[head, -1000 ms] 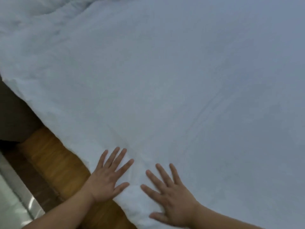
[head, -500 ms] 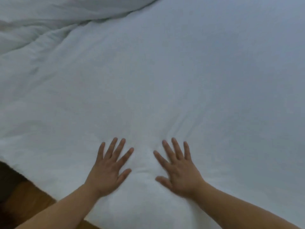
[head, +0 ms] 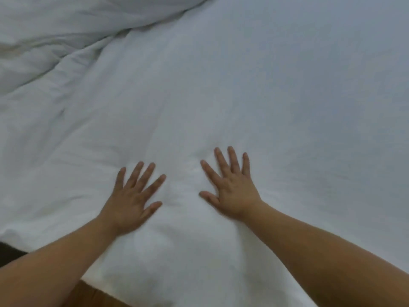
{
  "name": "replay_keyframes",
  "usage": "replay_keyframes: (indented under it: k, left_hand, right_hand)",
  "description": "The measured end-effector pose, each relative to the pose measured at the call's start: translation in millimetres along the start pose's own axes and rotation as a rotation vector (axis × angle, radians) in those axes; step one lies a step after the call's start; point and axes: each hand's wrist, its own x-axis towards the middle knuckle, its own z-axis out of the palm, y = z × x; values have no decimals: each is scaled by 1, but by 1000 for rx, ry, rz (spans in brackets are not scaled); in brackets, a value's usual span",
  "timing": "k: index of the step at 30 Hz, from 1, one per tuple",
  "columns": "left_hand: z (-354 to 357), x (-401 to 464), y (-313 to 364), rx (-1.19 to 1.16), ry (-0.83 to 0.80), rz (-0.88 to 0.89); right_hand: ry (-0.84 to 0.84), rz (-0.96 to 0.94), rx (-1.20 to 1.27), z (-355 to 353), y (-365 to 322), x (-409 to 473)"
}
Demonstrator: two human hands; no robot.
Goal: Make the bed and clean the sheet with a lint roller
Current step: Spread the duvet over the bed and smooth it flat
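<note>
The white cotton bed sheet [head: 254, 89] covers nearly the whole view, stretched fairly smooth across the middle and right of the bed, with faint creases running out from under the two hands. Its near edge drops off at the bottom left.

The left hand [head: 130, 202] lies palm down on the sheet close to that near edge. Its fingers [head: 137, 173] are straight and spread wide like a fan, the thumb angled out to the right, and they hold nothing; they simply press flat on the cloth. The right hand [head: 232, 191] lies palm down just beside it, a little farther up the bed, with a bare strip of sheet between the two. Its fingers [head: 233, 161] are also straight and splayed, the thumb pointing left toward the other hand, gripping nothing. Both bare forearms reach in from the bottom corners.

At the upper left a rumpled white duvet [head: 66, 29] is bunched in soft folds against the sheet. At the bottom left a strip of brown wooden floor [head: 95, 296] shows below the bed's edge.

No writing or labels can be read anywhere.
</note>
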Motion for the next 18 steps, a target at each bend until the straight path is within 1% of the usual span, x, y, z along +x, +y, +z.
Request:
replay_keyframes:
  k: [2,4,5,7,8,9,12,13,14,15,16,18]
  left_hand:
    - [15,-42,1,-16,-3,35]
    - [18,-75,-1,-28,-14,102]
    - [14,-84,-7,-21,-33,162]
    - [2,-84,-28,4,-46,250]
    - [-5,-76,-43,18,-38,257]
    - [-13,-63,-61,29,-23,228]
    - [-25,-16,-123,32,36,-3]
    - [-25,-8,-141,28,12,-53]
    - [-22,-4,-154,24,-14,-62]
    - [-16,-4,-156,15,-22,-36]
    - [-3,-17,-172,-3,-33,13]
    - [19,-46,-164,-24,-15,137]
  right_hand:
    - [-32,-159,59,19,-48,-40]
    - [-36,-262,107,27,-83,-77]
    - [-58,-303,100,25,-92,-85]
    - [-68,-322,88,12,-90,-77]
    - [-51,-292,89,3,-86,-63]
    - [-18,-241,84,-4,-81,-43]
    - [49,-35,38,-28,-71,39]
    - [44,34,21,-31,-75,62]
    - [19,96,20,-31,-80,79]
    - [8,113,23,-27,-83,84]
    - [-10,104,32,-20,-110,93]
    - [-54,22,65,1,-148,66]
